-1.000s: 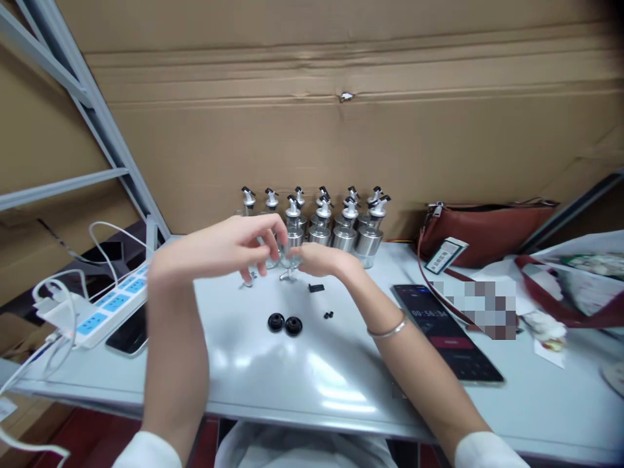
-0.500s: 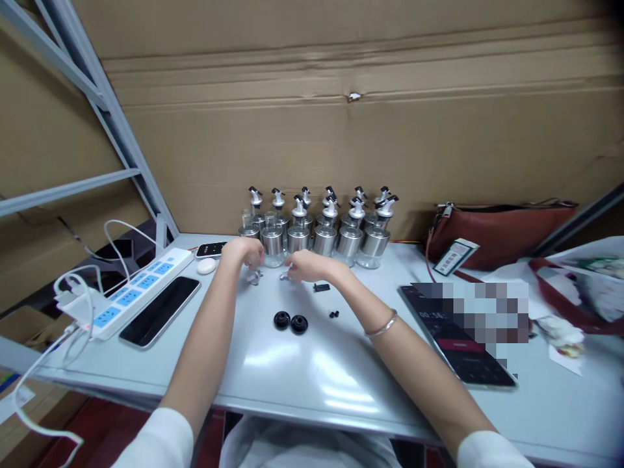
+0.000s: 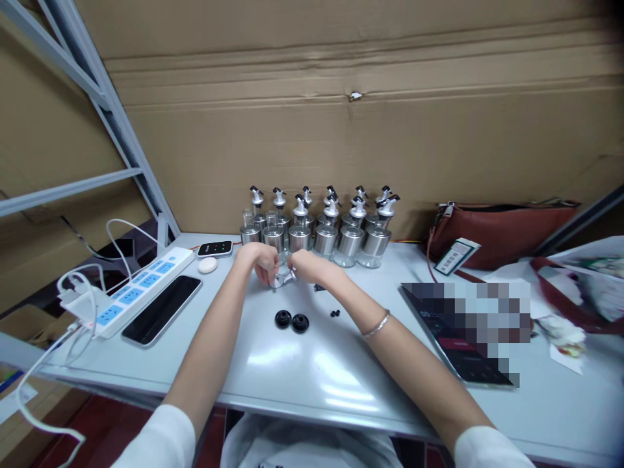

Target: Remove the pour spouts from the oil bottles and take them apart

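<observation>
My left hand (image 3: 267,263) is closed, its fingertips pinching a silver pourer spout (image 3: 277,281) just above the table. My right hand (image 3: 306,265) is also closed, on a second silver pourer spout (image 3: 289,275); the two shiny pieces meet or overlap between my hands, and their exact contact is hard to make out. Nearer to me lie two round black stoppers (image 3: 291,321). Small black pieces (image 3: 335,313) are to their right, and black lever parts (image 3: 319,287) are partly hidden by my right wrist. Behind my hands stand two open-necked glass bottles (image 3: 273,239) with steel sleeves.
Several similar bottles topped with pourers (image 3: 351,240) fill two rows at the back. At left are a power strip (image 3: 146,286), a phone (image 3: 163,311), a white round case (image 3: 207,265) and a small black device (image 3: 215,249). A tablet (image 3: 458,344) and brown bag (image 3: 502,234) are at right.
My left hand has moved right and slightly toward me, bringing its silver spout up to the one at my right hand. My right hand has shifted only a little.
</observation>
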The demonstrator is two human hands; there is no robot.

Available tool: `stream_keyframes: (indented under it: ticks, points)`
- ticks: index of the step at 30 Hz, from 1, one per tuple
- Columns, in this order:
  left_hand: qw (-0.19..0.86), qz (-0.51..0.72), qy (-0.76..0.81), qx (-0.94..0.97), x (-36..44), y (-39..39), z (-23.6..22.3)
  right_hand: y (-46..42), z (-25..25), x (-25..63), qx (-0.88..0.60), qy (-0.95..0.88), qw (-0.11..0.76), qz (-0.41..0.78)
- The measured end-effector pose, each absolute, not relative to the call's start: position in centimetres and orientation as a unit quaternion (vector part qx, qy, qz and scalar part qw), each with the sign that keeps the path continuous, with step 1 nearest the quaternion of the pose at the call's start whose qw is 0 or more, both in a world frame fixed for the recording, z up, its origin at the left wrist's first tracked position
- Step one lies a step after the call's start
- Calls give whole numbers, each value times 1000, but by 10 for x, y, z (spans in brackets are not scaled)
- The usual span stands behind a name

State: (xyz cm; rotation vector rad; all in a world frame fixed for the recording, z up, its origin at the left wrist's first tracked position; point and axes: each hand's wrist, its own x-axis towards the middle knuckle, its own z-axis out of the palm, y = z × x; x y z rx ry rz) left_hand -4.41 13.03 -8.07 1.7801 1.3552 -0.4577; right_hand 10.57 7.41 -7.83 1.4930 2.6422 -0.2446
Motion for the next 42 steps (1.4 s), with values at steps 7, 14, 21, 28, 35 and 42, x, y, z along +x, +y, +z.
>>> stream_keyframes:
  ticks: [7, 14, 21, 28, 35, 42]
  points:
    - [448, -174, 518, 707, -39, 128, -77, 77, -79, 109, 501, 860, 41, -86]
    - [472, -139, 530, 690, -38, 117, -64, 81, -77, 112, 481, 869, 14, -119]
    - [463, -54, 539, 702, -52, 107, -44, 92, -75, 119, 534, 761, -369, 1]
    - [446, -51, 547, 706, -53, 108, -45, 117, -107, 114, 461, 672, -571, -93]
    - [418, -166, 567, 690, -52, 118, -62, 126, -111, 114, 465, 692, -543, -98]
    - [368, -237, 567, 698, -32, 125, -81, 114, -100, 108, 451, 706, -532, -121]
